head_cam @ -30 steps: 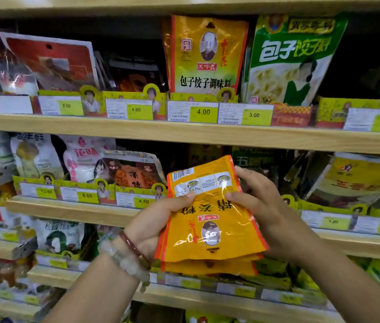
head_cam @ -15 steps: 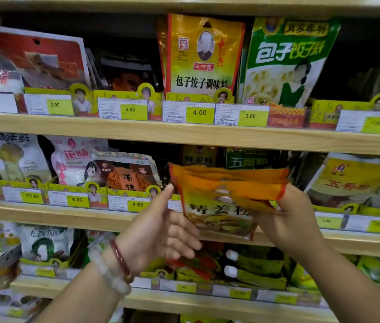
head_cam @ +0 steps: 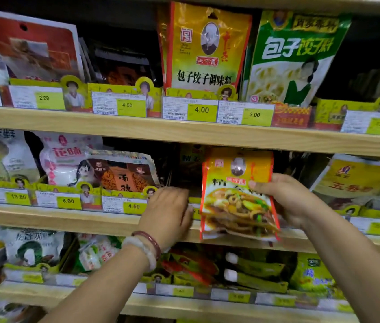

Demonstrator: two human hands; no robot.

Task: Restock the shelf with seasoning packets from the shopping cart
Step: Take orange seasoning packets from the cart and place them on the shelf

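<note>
right hand (head_cam: 286, 201) pinches the upright seasoning packets (head_cam: 239, 194) just before the shelf (head_cam: 105, 220) gap; left hand (head_cam: 168, 210), fingers relaxed, beside it.

— What are the shelves (head_cam: 184, 134) made of?
— Pale wood by the look of it, smooth and matt, with a faint grain along the front edge.
— And the packet (head_cam: 237, 194) held up in the right hand (head_cam: 284, 199)?
— Shiny plastic film, orange and yellow, smooth, catching glare near its top.
— The bigger yellow bag (head_cam: 207, 47) above?
— Glossy plastic too, as is the green bag (head_cam: 296, 57) beside it.
— The price tags (head_cam: 201, 110)?
— Flat printed paper, white and yellow-green; whether a clear cover lies over them I cannot tell.
— The bracelets (head_cam: 144, 245) on the left wrist?
— One of pale, smooth, milky beads, one dark red and polished.
</note>
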